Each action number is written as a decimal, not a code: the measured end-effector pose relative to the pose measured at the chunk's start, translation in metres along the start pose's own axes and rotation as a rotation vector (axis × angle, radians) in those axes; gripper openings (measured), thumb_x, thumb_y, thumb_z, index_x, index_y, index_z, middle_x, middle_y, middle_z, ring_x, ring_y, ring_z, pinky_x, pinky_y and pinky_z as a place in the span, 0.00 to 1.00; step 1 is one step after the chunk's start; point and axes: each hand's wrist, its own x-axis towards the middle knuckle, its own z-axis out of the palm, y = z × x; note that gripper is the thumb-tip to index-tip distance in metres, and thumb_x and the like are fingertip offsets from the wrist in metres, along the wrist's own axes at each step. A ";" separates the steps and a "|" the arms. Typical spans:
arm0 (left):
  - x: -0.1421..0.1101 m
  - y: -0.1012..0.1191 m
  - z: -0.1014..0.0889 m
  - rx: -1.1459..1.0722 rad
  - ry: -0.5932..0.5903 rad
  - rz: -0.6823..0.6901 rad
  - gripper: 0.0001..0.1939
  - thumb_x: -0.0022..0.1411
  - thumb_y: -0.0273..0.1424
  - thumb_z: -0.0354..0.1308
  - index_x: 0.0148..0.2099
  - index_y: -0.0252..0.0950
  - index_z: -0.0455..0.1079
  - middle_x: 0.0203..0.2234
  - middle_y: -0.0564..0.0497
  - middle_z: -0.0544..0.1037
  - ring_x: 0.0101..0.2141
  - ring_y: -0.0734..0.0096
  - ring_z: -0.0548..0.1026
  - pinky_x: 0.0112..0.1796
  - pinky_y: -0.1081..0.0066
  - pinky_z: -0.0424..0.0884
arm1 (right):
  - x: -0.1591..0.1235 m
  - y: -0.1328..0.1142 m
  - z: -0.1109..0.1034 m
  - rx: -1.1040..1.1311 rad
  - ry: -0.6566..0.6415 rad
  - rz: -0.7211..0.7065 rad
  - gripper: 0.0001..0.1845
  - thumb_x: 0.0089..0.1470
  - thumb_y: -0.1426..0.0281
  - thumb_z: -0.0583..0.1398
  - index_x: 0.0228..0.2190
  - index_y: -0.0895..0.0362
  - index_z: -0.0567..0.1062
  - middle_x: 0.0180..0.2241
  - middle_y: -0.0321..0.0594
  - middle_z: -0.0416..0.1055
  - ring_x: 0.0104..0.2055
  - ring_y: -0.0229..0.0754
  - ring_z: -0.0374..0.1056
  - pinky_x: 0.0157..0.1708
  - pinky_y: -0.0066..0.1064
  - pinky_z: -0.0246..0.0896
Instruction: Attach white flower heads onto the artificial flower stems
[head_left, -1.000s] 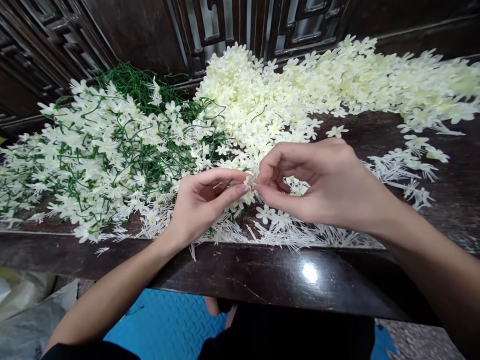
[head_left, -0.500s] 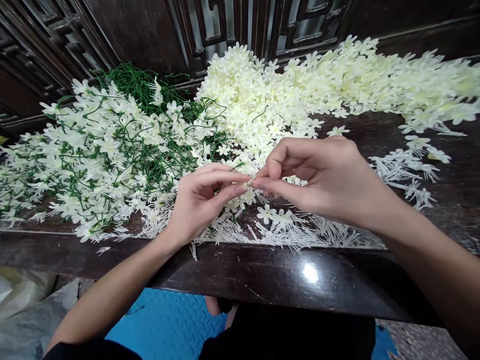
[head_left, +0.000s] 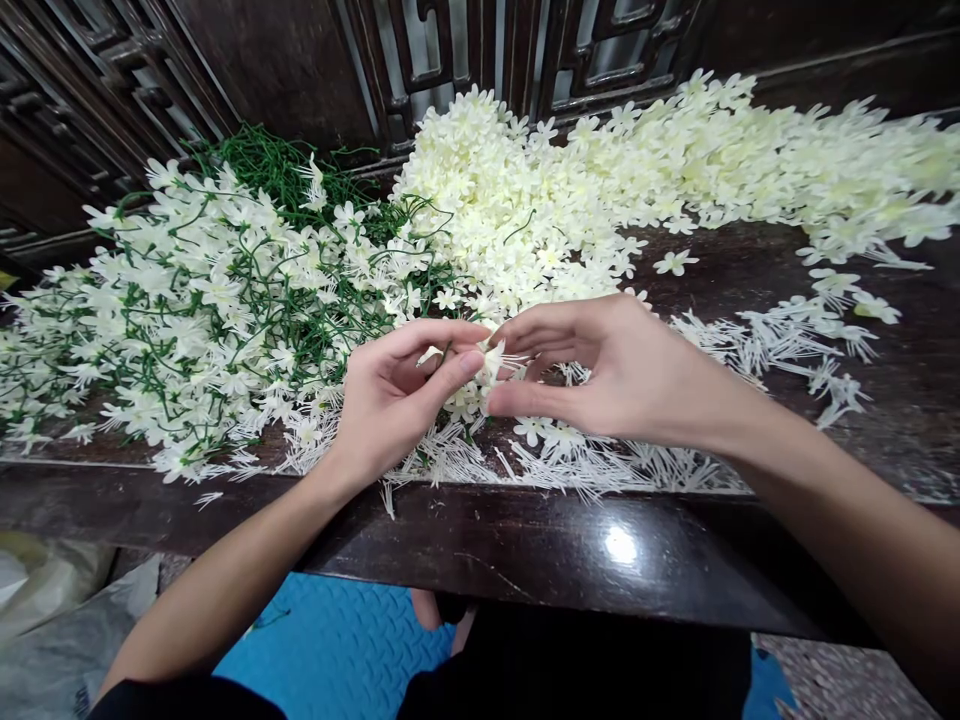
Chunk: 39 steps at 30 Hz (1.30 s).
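Observation:
My left hand (head_left: 405,385) pinches a small white artificial flower (head_left: 493,358) between thumb and fingertips. White stamens fan out from it toward the right. Close around its right side, my right hand (head_left: 577,365) has thumb and fingers apart, with the fingertips by the petals; whether they touch is unclear. Left of the hands lies a heap of white flowers on green stems (head_left: 217,290). Behind the hands is a pile of loose pale yellow-white blossoms (head_left: 517,200). Loose white stamens (head_left: 637,460) lie below and beside my right hand.
Everything lies on a dark wooden bench (head_left: 480,540) with a glossy front edge. A bundle of green stems (head_left: 262,170) sits at the back, against a carved wooden backrest (head_left: 285,70). Below are a blue textured surface (head_left: 337,640) and plastic bags (head_left: 67,620) at lower left.
My right thumb and fingers have parted from their pinch, and the hand has shifted slightly. The flower with its spread stamens now shows in my left fingertips. My left hand has barely moved.

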 end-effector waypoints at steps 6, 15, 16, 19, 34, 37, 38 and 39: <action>0.000 -0.004 0.000 -0.069 0.009 -0.001 0.08 0.56 0.24 0.64 0.40 0.36 0.77 0.32 0.50 0.79 0.32 0.75 0.75 0.32 0.77 0.73 | 0.000 -0.007 0.002 0.119 -0.001 -0.001 0.07 0.52 0.67 0.64 0.30 0.59 0.76 0.26 0.38 0.75 0.28 0.38 0.71 0.28 0.29 0.70; 0.005 -0.006 -0.008 -0.404 0.027 -0.147 0.12 0.54 0.28 0.65 0.43 0.39 0.75 0.30 0.53 0.74 0.27 0.79 0.70 0.26 0.80 0.70 | 0.003 0.001 -0.008 -0.064 -0.062 -0.010 0.07 0.52 0.66 0.62 0.29 0.56 0.77 0.44 0.43 0.72 0.46 0.47 0.70 0.45 0.41 0.68; 0.006 -0.006 -0.008 -0.427 0.021 -0.157 0.12 0.55 0.28 0.65 0.43 0.39 0.75 0.30 0.53 0.74 0.27 0.79 0.70 0.26 0.80 0.70 | 0.003 0.002 -0.006 -0.068 -0.092 -0.025 0.06 0.53 0.66 0.62 0.29 0.55 0.78 0.46 0.42 0.71 0.51 0.48 0.68 0.48 0.42 0.67; 0.006 -0.006 -0.008 -0.434 0.010 -0.172 0.13 0.56 0.29 0.64 0.45 0.39 0.74 0.33 0.51 0.76 0.31 0.76 0.73 0.26 0.79 0.71 | 0.002 0.004 0.001 -0.006 -0.189 -0.016 0.05 0.53 0.69 0.61 0.31 0.56 0.78 0.40 0.42 0.74 0.48 0.47 0.70 0.46 0.40 0.68; 0.002 -0.013 -0.005 -0.073 0.042 -0.023 0.17 0.61 0.28 0.60 0.53 0.37 0.69 0.48 0.45 0.75 0.50 0.63 0.73 0.49 0.63 0.73 | 0.002 -0.002 -0.012 0.307 -0.264 0.015 0.04 0.51 0.71 0.65 0.32 0.54 0.79 0.45 0.42 0.74 0.42 0.43 0.74 0.43 0.34 0.72; 0.001 -0.011 -0.004 0.041 0.000 -0.043 0.17 0.62 0.29 0.59 0.54 0.37 0.68 0.51 0.44 0.73 0.52 0.61 0.72 0.51 0.60 0.72 | 0.002 -0.003 -0.011 0.259 -0.203 0.022 0.05 0.50 0.71 0.66 0.33 0.54 0.80 0.36 0.41 0.77 0.38 0.43 0.75 0.40 0.34 0.73; 0.001 -0.010 -0.005 0.108 -0.006 -0.036 0.17 0.62 0.29 0.58 0.54 0.37 0.67 0.53 0.44 0.72 0.54 0.59 0.70 0.52 0.58 0.71 | 0.002 -0.003 -0.011 0.252 -0.181 0.020 0.05 0.49 0.71 0.66 0.32 0.54 0.80 0.35 0.41 0.78 0.37 0.44 0.75 0.39 0.34 0.73; 0.001 -0.011 -0.005 0.196 -0.001 -0.008 0.18 0.62 0.30 0.58 0.54 0.39 0.67 0.55 0.44 0.70 0.57 0.57 0.66 0.53 0.55 0.69 | 0.002 -0.003 -0.011 0.249 -0.158 0.017 0.05 0.48 0.71 0.66 0.32 0.53 0.81 0.34 0.40 0.78 0.37 0.44 0.75 0.38 0.34 0.73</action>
